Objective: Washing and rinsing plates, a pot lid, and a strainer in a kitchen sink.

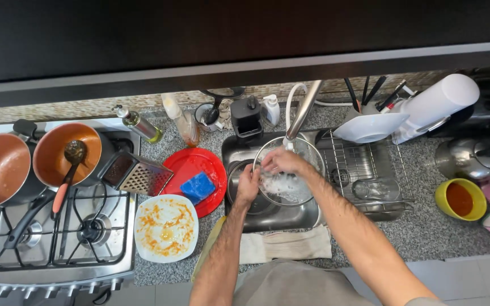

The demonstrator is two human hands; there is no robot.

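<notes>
- Left hand (248,186) is clamped on the near-left rim of a clear glass pot lid (288,170), steadying it over the sink (239,148), under the tap.
- Right hand (282,160) lies on the lid's upper face, fingers closed together and pressed to the glass as if rubbing it; whether it holds a cloth or sponge cannot be told.
- Faucet (303,109) slants down to the lid's far edge, and water and suds show on the glass, so the lid sits directly under the stream.
- Steel pot (244,192) rests in the basin beneath the lid, partly hidden by it.
- Blue sponge (197,186) lies on a red plate (214,170) just left of the sink, within reach of the left hand.
- White plate (166,228) smeared with orange sauce sits near the red plate, beside the stove (52,249).
- Box grater (135,174) lies on its side at the stove's edge.
- Wire dish rack (364,170) stands just right of the sink, with a white dish at its back.
- Folded cloth (282,245) lies along the counter's front edge.
</notes>
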